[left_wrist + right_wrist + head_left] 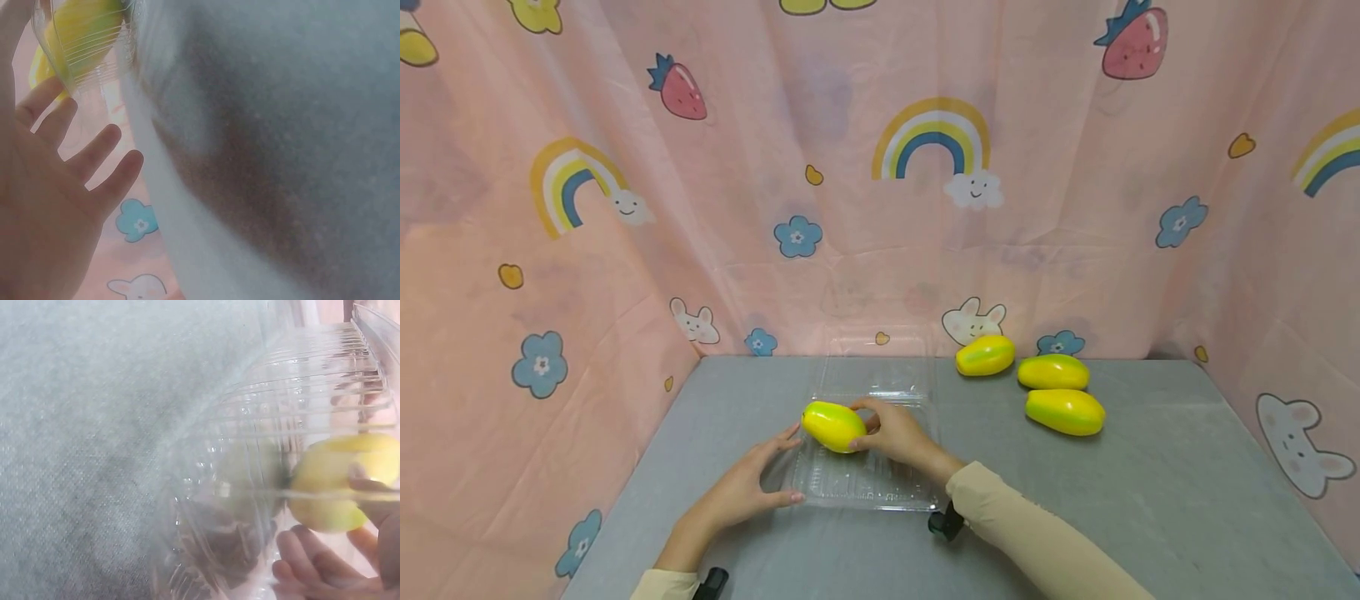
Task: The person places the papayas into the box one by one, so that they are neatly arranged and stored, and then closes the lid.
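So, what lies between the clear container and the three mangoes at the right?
Only bare grey table, as the head view shows, between the clear container and the three mangoes.

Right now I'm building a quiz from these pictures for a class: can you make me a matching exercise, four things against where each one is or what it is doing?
Things:
1. right hand
2. left hand
3. clear plastic container
4. three loose mangoes

Places or states:
A. lying on the grey table at the far right, near the curtain
B. open, fingers straight, at the container's left edge
C. holding a yellow-green mango over the container
D. open in front of the person, lid back

Pairs: 1-C, 2-B, 3-D, 4-A
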{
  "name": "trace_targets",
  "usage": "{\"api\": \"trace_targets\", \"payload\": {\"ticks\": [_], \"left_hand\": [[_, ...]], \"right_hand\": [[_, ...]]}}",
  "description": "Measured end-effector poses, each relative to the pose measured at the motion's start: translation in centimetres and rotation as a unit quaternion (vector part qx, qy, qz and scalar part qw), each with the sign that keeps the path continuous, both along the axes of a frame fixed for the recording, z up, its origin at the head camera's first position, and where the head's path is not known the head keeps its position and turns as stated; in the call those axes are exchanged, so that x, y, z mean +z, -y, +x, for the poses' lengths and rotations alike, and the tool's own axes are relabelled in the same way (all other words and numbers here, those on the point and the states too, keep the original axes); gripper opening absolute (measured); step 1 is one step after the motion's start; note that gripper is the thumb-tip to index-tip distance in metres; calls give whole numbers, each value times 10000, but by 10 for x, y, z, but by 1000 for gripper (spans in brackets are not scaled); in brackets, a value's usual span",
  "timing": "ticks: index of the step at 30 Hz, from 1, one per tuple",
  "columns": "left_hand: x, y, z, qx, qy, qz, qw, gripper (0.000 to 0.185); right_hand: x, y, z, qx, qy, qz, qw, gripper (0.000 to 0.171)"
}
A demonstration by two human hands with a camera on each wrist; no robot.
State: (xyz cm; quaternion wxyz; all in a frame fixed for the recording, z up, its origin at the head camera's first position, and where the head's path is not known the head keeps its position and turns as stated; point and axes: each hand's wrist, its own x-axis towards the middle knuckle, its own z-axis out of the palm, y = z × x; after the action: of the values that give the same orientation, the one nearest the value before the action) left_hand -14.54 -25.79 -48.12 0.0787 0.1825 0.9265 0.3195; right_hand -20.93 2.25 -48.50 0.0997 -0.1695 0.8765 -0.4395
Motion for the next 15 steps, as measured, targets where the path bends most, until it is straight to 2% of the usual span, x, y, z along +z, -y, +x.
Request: {"api": "trace_targets", "payload": {"ticks": [15], "left_hand": [[0,0,0,18,68,8,10000,88]], "right_hand": [[3,-4,2,15,-124,-118,9999,61]]}}
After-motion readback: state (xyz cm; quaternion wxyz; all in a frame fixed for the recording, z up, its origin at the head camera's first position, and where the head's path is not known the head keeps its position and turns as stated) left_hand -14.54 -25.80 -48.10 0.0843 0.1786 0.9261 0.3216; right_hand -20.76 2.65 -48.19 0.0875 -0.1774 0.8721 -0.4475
